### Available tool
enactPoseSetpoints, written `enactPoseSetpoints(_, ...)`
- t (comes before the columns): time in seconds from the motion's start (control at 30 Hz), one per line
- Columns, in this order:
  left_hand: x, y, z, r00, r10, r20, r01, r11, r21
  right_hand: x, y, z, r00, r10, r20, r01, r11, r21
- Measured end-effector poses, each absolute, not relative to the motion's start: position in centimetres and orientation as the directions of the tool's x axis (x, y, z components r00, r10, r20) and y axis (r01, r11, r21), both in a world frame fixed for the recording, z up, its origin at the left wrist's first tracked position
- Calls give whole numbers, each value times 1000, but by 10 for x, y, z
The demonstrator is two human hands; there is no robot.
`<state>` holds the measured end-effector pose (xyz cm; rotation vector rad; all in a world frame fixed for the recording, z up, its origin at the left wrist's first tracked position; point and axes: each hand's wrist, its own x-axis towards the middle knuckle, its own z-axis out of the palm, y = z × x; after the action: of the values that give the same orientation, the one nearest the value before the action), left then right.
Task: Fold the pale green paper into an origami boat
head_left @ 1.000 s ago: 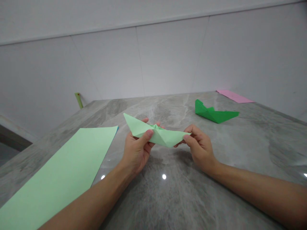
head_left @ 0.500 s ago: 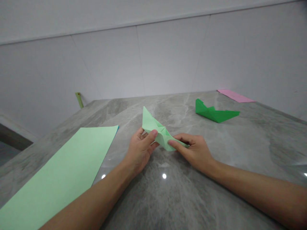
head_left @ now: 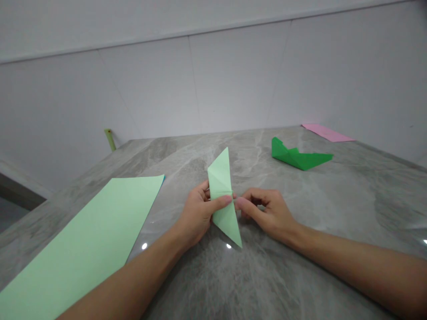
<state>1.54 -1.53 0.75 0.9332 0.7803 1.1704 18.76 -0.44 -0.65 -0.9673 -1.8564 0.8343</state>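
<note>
A light green folded paper boat (head_left: 223,182) is held above the grey marble table (head_left: 300,231), turned so it runs from a far tip down to a near tip. My left hand (head_left: 196,215) pinches its middle from the left, thumb on top. My right hand (head_left: 267,213) meets it from the right, thumb and fingers closed at the boat's middle edge.
A large flat light green sheet (head_left: 86,244) lies on the table at my left. A dark green folded paper boat (head_left: 298,156) sits at the far right, with a pink sheet (head_left: 327,132) behind it near the wall. A small green strip (head_left: 109,138) leans at the far left corner.
The boat was held sideways between both hands; it has been rotated so its tips point away from and toward me. My right hand slid from the boat's right tip to its middle.
</note>
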Motion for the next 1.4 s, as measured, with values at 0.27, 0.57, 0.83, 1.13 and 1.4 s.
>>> enactPoseSetpoints(0.27,15,-21,2,446,895,-19,-319,179,931,187,-1,-9,-367,888,277,65,322,-944)
enactPoseSetpoints(0.57,13,-19,-1,547,837,-11,-277,193,941,188,0,-11,-384,878,285,23,317,-948)
enactPoseSetpoints(0.83,20,-20,0,413,905,-103,-201,200,959,186,1,-10,-370,891,263,-30,271,-962)
enactPoseSetpoints(1.13,16,-17,-1,190,982,-10,202,-29,979,188,3,-12,-424,893,151,67,197,-978)
enactPoseSetpoints(1.4,17,-16,-1,190,979,76,473,-159,867,187,2,-12,-424,901,90,125,157,-980)
